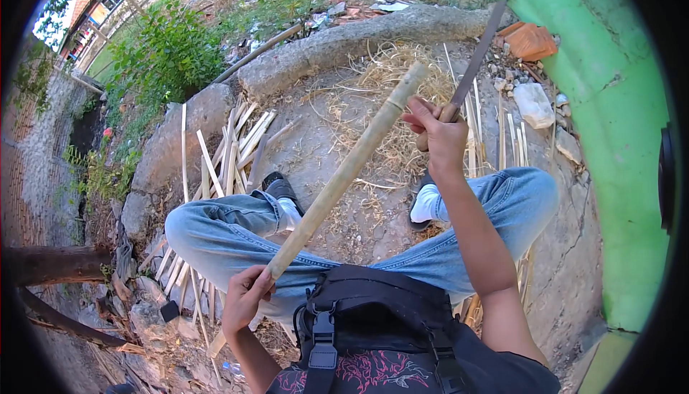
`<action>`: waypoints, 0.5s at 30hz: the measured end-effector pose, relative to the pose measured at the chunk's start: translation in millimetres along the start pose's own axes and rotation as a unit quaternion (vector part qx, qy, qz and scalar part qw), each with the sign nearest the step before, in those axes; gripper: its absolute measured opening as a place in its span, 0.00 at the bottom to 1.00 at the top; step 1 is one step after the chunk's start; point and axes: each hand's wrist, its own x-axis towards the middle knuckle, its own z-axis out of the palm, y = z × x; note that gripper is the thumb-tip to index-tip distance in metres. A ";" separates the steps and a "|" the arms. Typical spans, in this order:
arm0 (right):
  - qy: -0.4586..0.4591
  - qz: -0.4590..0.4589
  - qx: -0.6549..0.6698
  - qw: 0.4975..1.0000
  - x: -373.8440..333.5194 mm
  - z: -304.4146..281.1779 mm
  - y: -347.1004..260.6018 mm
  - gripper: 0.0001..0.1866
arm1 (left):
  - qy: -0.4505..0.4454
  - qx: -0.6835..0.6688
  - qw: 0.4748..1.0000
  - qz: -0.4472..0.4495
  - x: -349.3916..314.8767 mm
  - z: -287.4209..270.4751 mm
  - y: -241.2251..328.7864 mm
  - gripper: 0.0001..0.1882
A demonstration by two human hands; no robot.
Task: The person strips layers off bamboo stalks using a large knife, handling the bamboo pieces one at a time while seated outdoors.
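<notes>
A long, pale bamboo pole slants across my lap, its upper end up and to the right. My left hand is closed round its lower part, thumb on top. In my right hand is the wooden handle of a long knife, its dark blade tilted up and to the right. The blade stands apart from the bamboo. My right fingers are beside the pole's upper end, just below a node; whether they touch it I cannot tell.
Curly shavings lie between my feet and a low concrete ledge. Split bamboo strips are piled at the left, with more at the right. A green wall rises at right, near a white stone and an orange brick.
</notes>
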 end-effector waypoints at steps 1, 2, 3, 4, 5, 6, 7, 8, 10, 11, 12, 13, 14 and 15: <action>-0.020 0.017 0.010 1.000 -1.5 0.5 -0.4 0.18 | -0.010 -0.008 1.000 0.000 -2.2 -1.1 -2.1 0.15; -0.019 0.017 0.009 1.000 -2.7 -0.3 0.5 0.18 | -0.011 -0.008 1.000 0.000 -4.6 -1.8 -4.3 0.15; -0.052 0.041 0.022 0.998 -4.0 -1.5 2.2 0.17 | -0.015 -0.010 1.000 -0.008 -6.7 -2.3 -6.5 0.15; -0.086 0.064 0.035 0.994 -4.9 -1.0 3.2 0.17 | -0.019 -0.012 1.000 -0.015 -7.2 -2.9 -7.6 0.15; -0.101 0.069 0.043 0.992 -7.2 0.7 2.9 0.17 | -0.018 -0.012 1.000 -0.015 -7.9 -2.8 -6.9 0.15; -0.102 0.069 0.042 0.992 -9.4 2.3 2.4 0.17 | -0.022 -0.006 0.999 -0.023 -9.1 -2.4 -5.2 0.15; -0.105 0.074 0.051 0.990 -11.7 3.8 2.3 0.18 | -0.026 0.001 0.999 -0.031 -10.3 -2.3 -4.7 0.15; -0.109 0.079 0.060 0.989 -13.1 5.1 2.6 0.19 | -0.025 0.001 0.999 -0.032 -11.0 -3.4 -7.2 0.15; -0.107 0.080 0.056 0.990 -14.0 6.8 3.9 0.19 | -0.034 -0.018 0.999 -0.038 -13.0 -7.1 -14.6 0.13; -0.104 0.080 0.053 0.990 -14.3 7.1 4.5 0.19 | -0.034 -0.018 0.999 -0.038 -14.2 -8.3 -15.3 0.13; -0.104 0.080 0.052 0.990 -14.3 7.3 4.9 0.19 | -0.049 -0.023 0.998 -0.043 -15.3 -9.3 -15.2 0.12; -0.091 0.080 0.069 0.990 -14.7 7.9 5.6 0.19 | -0.063 -0.028 0.996 -0.048 -16.7 -10.0 -14.9 0.11; -0.079 0.079 0.086 0.990 -14.8 8.3 6.3 0.19 | -0.063 -0.028 0.996 -0.048 -17.4 -10.0 -13.8 0.11; -0.079 0.080 0.086 0.990 -14.2 7.4 7.4 0.19 | -0.070 -0.025 0.996 -0.051 -17.6 -9.8 -12.1 0.10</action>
